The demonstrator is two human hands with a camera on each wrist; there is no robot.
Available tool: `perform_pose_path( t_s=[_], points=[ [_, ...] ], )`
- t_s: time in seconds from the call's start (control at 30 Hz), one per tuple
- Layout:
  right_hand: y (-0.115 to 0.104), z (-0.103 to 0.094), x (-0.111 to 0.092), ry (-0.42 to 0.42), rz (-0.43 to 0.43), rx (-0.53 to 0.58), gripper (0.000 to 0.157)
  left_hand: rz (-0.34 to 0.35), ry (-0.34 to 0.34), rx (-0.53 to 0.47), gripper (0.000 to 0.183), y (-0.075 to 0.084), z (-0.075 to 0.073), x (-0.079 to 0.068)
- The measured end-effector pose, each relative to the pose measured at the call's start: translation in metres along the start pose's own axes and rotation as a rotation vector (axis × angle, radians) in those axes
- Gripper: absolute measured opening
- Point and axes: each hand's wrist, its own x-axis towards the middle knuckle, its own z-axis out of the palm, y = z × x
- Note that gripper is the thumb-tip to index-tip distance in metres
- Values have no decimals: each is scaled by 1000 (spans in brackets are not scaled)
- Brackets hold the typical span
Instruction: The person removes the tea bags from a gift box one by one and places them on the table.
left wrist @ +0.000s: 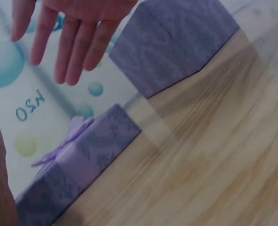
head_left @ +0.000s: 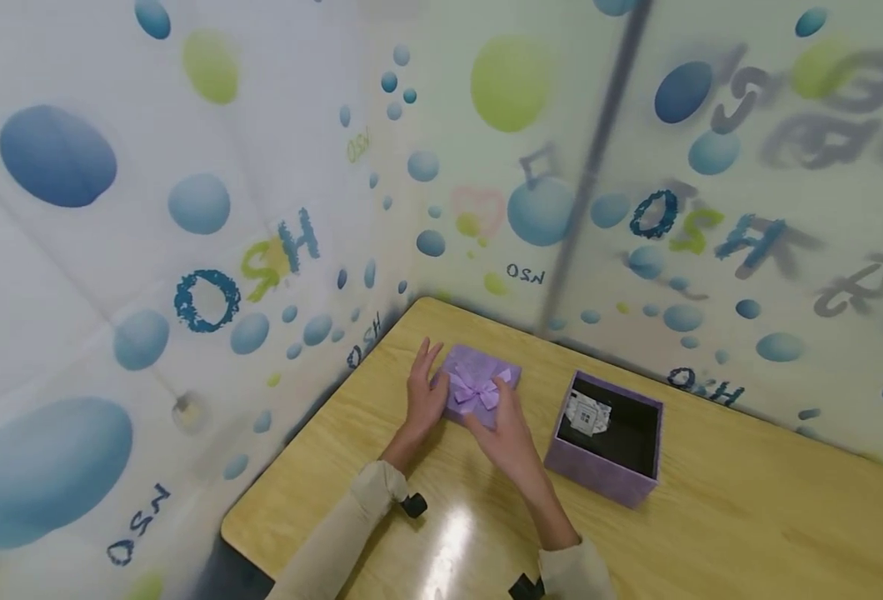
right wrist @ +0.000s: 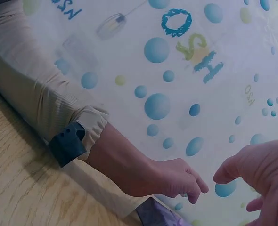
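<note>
A purple gift box lid [head_left: 462, 367] with a lilac ribbon bow [head_left: 476, 390] lies flat on the wooden table. My left hand [head_left: 425, 396] is at its left side, thumb towards the lid and fingers pointing away from me. From the near right, my right hand [head_left: 507, 429] reaches over the lid, thumb and finger apart around the bow in the head view. Straight fingers [left wrist: 68, 52] hang above the lid in the left wrist view, with a gap below them. To the right stands the open purple gift box [head_left: 599, 475], dark inside, with a silver-white patterned piece [head_left: 587, 414] at its left side.
The wooden table [head_left: 749, 517] meets two printed fabric walls [head_left: 471, 275] at its far corner. Its left edge runs close along one wall. Black wrist devices [head_left: 414, 505] sit at both sleeve cuffs.
</note>
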Motion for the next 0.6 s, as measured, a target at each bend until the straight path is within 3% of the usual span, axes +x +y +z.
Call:
perform_pose_path(
  t_s=[0.33, 0.6],
  points=[
    [-10, -23, -5, 4, -50, 73, 60, 12, -42, -95, 51, 34, 25, -14],
    [-5, -50, -16, 114, -103, 76, 31, 34, -112, -181, 47, 59, 61, -25]
  ],
)
